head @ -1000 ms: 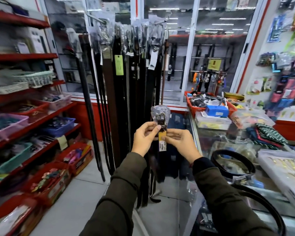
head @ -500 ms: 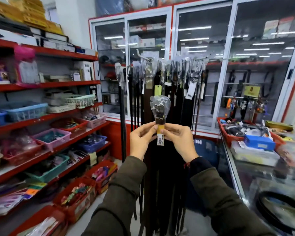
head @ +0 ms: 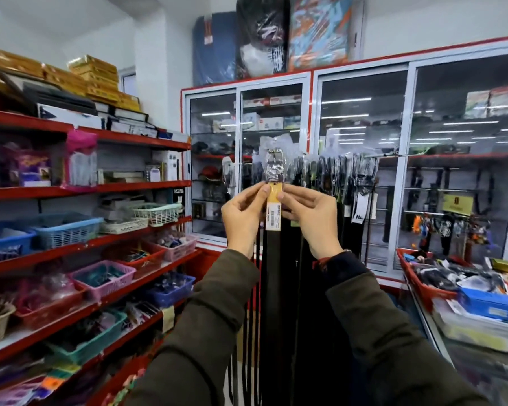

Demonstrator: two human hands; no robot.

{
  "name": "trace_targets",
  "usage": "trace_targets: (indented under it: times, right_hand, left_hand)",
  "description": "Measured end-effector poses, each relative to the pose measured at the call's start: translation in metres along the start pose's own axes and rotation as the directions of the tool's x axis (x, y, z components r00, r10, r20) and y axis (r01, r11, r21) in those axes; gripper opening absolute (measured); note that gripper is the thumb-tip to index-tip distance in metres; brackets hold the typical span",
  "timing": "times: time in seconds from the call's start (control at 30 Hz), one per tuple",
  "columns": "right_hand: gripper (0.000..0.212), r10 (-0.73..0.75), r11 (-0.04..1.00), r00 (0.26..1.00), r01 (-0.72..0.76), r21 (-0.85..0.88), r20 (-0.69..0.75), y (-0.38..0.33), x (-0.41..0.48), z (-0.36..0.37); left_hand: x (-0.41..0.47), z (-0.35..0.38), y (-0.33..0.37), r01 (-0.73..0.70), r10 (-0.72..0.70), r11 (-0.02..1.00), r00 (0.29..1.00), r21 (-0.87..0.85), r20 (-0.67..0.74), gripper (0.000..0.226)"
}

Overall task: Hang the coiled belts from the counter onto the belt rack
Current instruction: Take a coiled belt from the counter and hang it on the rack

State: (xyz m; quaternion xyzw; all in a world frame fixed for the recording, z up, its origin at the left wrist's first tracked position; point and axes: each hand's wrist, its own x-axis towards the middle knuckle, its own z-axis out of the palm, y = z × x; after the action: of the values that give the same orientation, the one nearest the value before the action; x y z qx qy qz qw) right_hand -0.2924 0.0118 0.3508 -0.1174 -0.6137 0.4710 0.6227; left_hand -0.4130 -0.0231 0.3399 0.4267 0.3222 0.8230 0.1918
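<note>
A dark belt point(head: 272, 259) hangs straight down in front of me, its buckle point(head: 274, 168) wrapped in clear plastic and pointing up. Just below the buckle, my left hand point(head: 242, 218) and my right hand point(head: 313, 219) pinch the belt from either side at its yellow price tag point(head: 274, 209). The buckle is level with the belt rack's rail point(head: 387, 155), where several dark belts point(head: 335, 183) hang in plastic-wrapped rows behind and to the right of my hands. The counter's coiled belts are out of view.
Red shelves point(head: 85, 247) with coloured baskets line the left wall. Glass cabinets point(head: 361, 171) stand behind the rack. A glass counter point(head: 440, 344) at the right carries a red tray point(head: 423, 285) of goods and a blue box point(head: 490, 306).
Both hands have lifted the belt upward, from waist height to the level of the rack rail. My view has tilted up, and the counter's coiled belts have dropped out of sight.
</note>
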Motion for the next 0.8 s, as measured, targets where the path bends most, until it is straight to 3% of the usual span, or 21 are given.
trace_targets:
  times: [0.17, 0.53, 0.7, 0.8]
  right_hand:
    - [0.026, -0.015, 1.0, 1.0, 0.015, -0.003, 0.007, -0.017, 0.024, 0.015]
    - [0.025, 0.078, 0.997, 0.996, -0.078, 0.004, -0.042, -0.001, 0.032, 0.014]
    - [0.026, 0.09, 0.993, 0.993, -0.095, -0.068, -0.08, 0.012, 0.04, 0.007]
    - [0.025, 0.047, 0.978, 0.992, -0.069, -0.197, -0.115, 0.024, 0.043, 0.001]
  left_hand:
    - [0.025, 0.007, 0.02, -0.022, 0.022, 1.0, 1.0, 0.012, -0.016, 0.027]
    - [0.036, 0.002, 0.008, 0.113, -0.113, 0.993, 0.993, -0.015, 0.027, 0.021]
    - [0.043, 0.008, -0.009, 0.15, -0.152, 0.988, 0.987, 0.042, 0.044, 0.02]
    - [0.044, 0.014, -0.018, 0.112, -0.114, 0.985, 0.994, 0.132, 0.002, 0.025]
